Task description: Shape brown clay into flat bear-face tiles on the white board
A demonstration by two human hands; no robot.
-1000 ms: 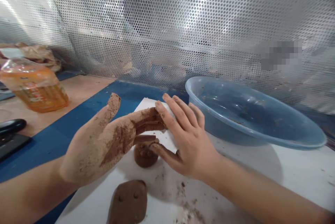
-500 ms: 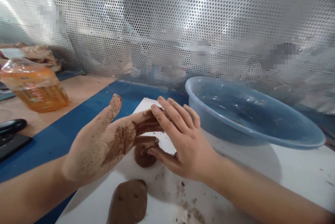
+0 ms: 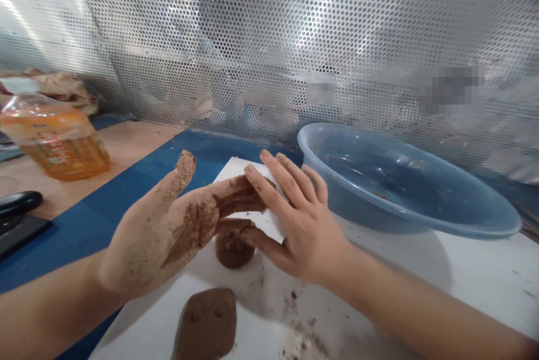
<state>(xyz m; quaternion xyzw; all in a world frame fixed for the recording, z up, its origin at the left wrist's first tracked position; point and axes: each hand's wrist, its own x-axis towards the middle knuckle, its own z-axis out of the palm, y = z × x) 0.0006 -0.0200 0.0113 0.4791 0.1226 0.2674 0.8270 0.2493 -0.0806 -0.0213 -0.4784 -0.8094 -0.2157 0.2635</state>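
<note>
Dried clay cakes the palm and thumb of my left hand, which is open with its palm turned up and its thumb apart. My right hand is open too, palm down, its fingers spread and lying over the left fingertips. Whether a bit of clay lies between the fingers is hidden. Below them, a rounded lump of brown clay with small raised bits sits on the white board, partly covered by my fingers. Nearer to me lies a flat clay slab with two round dents.
A blue plastic basin stands on the board's right side, against a perforated metal screen. At left are an orange drink bottle and a black object. Clay crumbs dot the board.
My right hand has shifted slightly to the right along the left fingertips, and its fingers are spread a little more. My left hand has stayed in place.
</note>
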